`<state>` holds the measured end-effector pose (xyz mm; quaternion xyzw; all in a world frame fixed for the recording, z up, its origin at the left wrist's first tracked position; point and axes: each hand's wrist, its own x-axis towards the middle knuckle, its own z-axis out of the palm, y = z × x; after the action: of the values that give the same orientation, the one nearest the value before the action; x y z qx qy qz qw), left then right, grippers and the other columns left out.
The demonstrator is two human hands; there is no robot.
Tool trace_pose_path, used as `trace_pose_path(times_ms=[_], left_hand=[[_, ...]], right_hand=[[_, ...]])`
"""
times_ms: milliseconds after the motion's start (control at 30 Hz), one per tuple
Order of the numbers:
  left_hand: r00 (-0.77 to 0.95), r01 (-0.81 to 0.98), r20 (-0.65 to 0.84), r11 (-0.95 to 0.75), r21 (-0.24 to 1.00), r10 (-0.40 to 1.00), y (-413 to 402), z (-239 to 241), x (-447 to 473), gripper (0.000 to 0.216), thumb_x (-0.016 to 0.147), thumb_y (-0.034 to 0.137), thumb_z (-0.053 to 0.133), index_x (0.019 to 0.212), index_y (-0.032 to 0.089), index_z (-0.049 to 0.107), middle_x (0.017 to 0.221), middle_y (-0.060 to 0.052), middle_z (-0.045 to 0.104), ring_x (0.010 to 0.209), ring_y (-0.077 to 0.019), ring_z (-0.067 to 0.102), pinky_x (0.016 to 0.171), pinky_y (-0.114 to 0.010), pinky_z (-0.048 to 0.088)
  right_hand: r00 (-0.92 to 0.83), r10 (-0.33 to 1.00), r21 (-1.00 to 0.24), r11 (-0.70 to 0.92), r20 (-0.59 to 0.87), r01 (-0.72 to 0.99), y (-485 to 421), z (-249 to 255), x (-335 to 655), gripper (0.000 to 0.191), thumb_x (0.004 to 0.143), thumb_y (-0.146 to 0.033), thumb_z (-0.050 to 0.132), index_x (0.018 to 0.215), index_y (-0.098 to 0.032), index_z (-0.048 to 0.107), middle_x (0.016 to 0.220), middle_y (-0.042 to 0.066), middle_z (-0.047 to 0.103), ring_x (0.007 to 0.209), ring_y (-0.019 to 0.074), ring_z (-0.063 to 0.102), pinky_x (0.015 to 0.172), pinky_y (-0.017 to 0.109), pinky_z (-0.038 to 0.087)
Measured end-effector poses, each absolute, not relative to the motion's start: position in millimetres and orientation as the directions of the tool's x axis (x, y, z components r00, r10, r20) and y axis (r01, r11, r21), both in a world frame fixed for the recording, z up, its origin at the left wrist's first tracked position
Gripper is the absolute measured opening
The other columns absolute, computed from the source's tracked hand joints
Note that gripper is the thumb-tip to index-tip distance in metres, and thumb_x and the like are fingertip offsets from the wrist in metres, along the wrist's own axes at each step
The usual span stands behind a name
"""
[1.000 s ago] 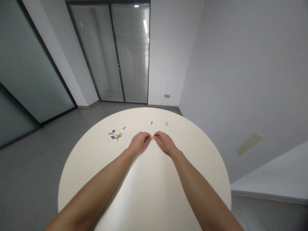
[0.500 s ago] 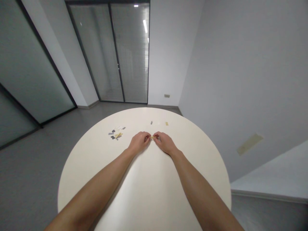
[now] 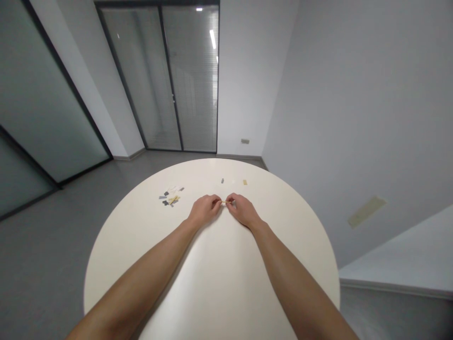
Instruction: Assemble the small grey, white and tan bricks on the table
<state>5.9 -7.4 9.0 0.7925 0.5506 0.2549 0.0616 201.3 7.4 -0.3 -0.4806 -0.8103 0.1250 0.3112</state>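
My left hand (image 3: 205, 209) and my right hand (image 3: 242, 209) meet over the middle of the white round table (image 3: 219, 283). Between their fingertips is a small, thin yellow piece (image 3: 223, 202), its left end pinched by the left fingers and its right end by the right. The fingers cover most of it, and its exact kind is too small to make out. Just beyond the hands lie a small grey piece (image 3: 222, 181) and a flat yellow piece (image 3: 245, 182).
Left of my hands is a loose pile of small grey, black, white and yellow pieces (image 3: 172, 198). A glass door with blinds (image 3: 193, 85) stands behind the table, and a plain wall (image 3: 354, 118) runs along the right side.
The yellow piece between my fingertips has turned a little and shows a thinner edge. Both hands stay nearly in place, and the loose pieces lie as before.
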Motion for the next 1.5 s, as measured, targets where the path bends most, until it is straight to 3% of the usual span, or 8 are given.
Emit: trace_pose_path(times_ms=[800,1000,1200,1500], left_hand=[[0.264,0.807,0.363,-0.411,0.424,0.894,-5.6,5.8,5.0,0.024,0.091,0.03,0.057,0.111,0.023,0.069,0.099,-0.004,0.074,0.091,-0.0202,0.065,0.079,-0.03,0.048],[0.281,0.813,0.359,-0.42,0.404,0.89,-5.4,5.6,4.8,0.02,0.091,0.03,0.056,0.102,0.023,0.071,0.097,-0.004,0.073,0.09,-0.02,0.064,0.079,-0.03,0.048],[0.282,0.807,0.364,-0.424,0.41,0.888,-6.5,7.1,5.2,0.017,0.091,0.028,0.055,0.097,0.023,0.07,0.09,-0.003,0.072,0.083,-0.0191,0.063,0.073,-0.029,0.046],[0.274,0.807,0.343,-0.409,0.426,0.899,-7.7,9.7,6.0,0.019,0.092,0.03,0.054,0.098,0.022,0.07,0.093,-0.004,0.073,0.083,-0.0187,0.064,0.072,-0.029,0.046]], right_hand=[[-0.378,0.834,-0.504,0.547,0.402,0.668,9.5,-3.0,201.9,0.011,0.087,-0.016,0.062,0.094,-0.023,0.066,0.097,0.001,0.071,0.093,0.0174,0.062,0.082,0.028,0.044],[-0.371,0.844,-0.505,0.531,0.387,0.681,8.4,-0.6,201.4,0.011,0.087,-0.016,0.061,0.094,-0.023,0.065,0.093,0.001,0.07,0.09,0.0173,0.062,0.079,0.028,0.044],[-0.351,0.857,-0.519,0.51,0.377,0.686,6.8,-0.6,201.7,0.018,0.089,-0.021,0.063,0.107,-0.024,0.064,0.102,0.003,0.072,0.094,0.018,0.064,0.082,0.029,0.045],[-0.38,0.842,-0.484,0.533,0.382,0.694,6.5,1.9,200.1,0.013,0.092,-0.024,0.061,0.101,-0.023,0.069,0.101,0.004,0.072,0.096,0.0184,0.063,0.084,0.03,0.046]])
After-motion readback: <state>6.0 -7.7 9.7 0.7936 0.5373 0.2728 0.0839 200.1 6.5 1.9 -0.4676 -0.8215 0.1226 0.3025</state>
